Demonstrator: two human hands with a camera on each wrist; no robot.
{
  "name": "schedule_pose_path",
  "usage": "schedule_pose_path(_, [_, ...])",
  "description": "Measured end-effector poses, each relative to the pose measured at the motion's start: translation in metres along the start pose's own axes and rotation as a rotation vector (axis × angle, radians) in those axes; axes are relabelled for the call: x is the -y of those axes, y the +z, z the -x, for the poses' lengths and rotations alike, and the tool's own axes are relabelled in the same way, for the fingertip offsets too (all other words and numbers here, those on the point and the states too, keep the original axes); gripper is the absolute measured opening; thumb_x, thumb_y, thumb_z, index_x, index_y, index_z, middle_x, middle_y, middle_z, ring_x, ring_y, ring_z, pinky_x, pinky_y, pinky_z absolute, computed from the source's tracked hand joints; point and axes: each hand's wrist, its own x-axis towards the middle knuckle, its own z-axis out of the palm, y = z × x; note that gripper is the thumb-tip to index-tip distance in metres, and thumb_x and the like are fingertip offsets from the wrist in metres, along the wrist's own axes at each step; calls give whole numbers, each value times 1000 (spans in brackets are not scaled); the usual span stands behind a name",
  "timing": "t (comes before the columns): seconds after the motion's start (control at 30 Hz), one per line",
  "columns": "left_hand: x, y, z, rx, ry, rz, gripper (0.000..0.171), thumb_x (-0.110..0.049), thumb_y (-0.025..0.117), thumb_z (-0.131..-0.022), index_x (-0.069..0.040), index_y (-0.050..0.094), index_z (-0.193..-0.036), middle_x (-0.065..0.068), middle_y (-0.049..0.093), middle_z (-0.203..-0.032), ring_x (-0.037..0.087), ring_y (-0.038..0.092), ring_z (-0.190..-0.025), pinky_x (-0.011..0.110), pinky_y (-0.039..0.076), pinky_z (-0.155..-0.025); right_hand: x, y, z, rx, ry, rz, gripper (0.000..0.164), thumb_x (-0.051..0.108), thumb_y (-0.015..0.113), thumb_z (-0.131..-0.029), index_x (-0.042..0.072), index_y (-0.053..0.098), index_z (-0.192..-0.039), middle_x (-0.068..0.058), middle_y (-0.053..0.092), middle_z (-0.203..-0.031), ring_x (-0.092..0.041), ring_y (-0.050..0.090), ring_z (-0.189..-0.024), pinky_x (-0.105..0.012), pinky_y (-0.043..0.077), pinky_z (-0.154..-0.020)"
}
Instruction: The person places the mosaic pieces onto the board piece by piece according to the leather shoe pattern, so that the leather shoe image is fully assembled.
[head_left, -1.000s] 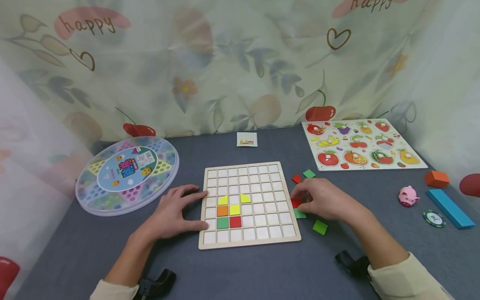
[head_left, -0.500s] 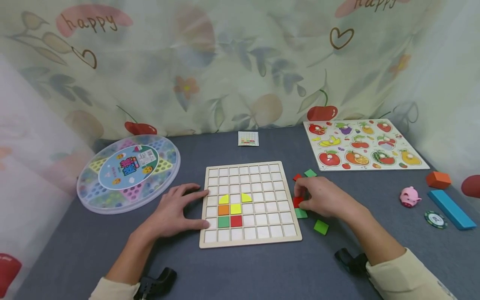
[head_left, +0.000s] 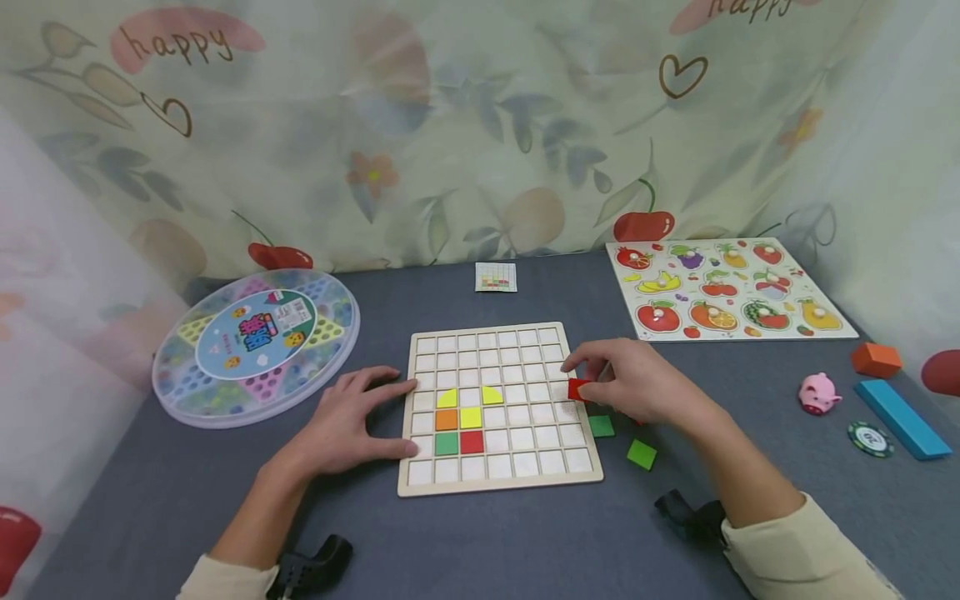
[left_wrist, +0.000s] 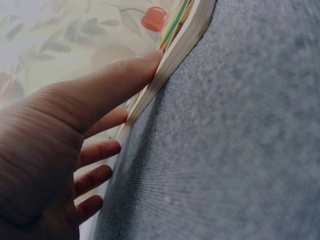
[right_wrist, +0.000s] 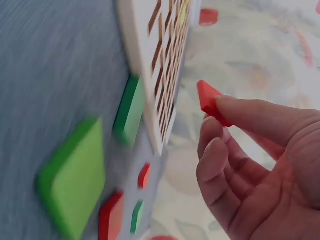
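A wooden grid board (head_left: 498, 468) lies on the table, with white cells and several coloured tiles in its left half. Against the board's left edge rest the thumb and index finger of my left hand (head_left: 341, 429), the thumb touching the rim (left_wrist: 172, 59) in the left wrist view. My right hand (head_left: 633, 383) pinches a red tile (right_wrist: 210, 102) between thumb and fingers above the board's right edge. Near that edge lie a green tile (head_left: 602, 426) and a lime green tile (head_left: 641, 454). More red (right_wrist: 111, 216) and green (right_wrist: 136, 216) tiles show in the right wrist view, mostly hidden by my hand from the head.
Behind the board lies a small pattern card (head_left: 496, 277). A round game box (head_left: 255, 350) is at left, a fruit puzzle board (head_left: 731, 292) at back right. Farther right are a pink pig figure (head_left: 817, 392), a chip (head_left: 870, 439), a blue block (head_left: 902, 419) and an orange block (head_left: 876, 360).
My right hand has lifted the red tile from beside the board and carried it left, over the right edge. My left hand stays where it was.
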Motion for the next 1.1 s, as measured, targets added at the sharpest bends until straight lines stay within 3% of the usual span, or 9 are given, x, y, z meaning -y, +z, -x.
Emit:
schedule_pose_path(0.17, [0, 0, 0, 1, 2, 2, 85, -66, 80, -79, -31, 54, -152, 10, 41, -159, 39, 29, -146, 69, 25, -114, 13, 11, -8, 22, -25, -61, 21, 7, 70, -92, 11, 76, -112, -4, 67, -90, -17, 59, -71, -33, 51, -63])
schedule_pose_path(0.6, [0, -1, 1, -6, 7, 8, 84, -65, 80, -80, -30, 54, -152, 10, 42, -158, 39, 29, -146, 69, 24, -114, 46, 45, -25, 177, -104, -129, 19, 2, 69, -91, 13, 78, -104, 1, 66, -80, -15, 60, -69, -31, 51, -67])
schedule_pose_path(0.8, [0, -1, 1, -6, 7, 4, 84, -64, 80, -80, -30, 54, -152, 10, 42, -158, 39, 29, -146, 69, 24, -114, 55, 54, -30, 212, -142, -114, 20, 0, 67, -93, 14, 80, -99, 1, 66, -79, -14, 60, -70, -29, 51, -66])
schedule_pose_path(1.1, [-1, -1, 1, -5, 6, 6, 83, -64, 80, -80, -30, 55, -151, 10, 42, -158, 40, 30, -146, 69, 24, -114, 59, 65, -34, 223, -118, -52, 19, -2, 69, -91, 13, 81, -95, 2, 68, -83, -13, 59, -76, -27, 50, -67])
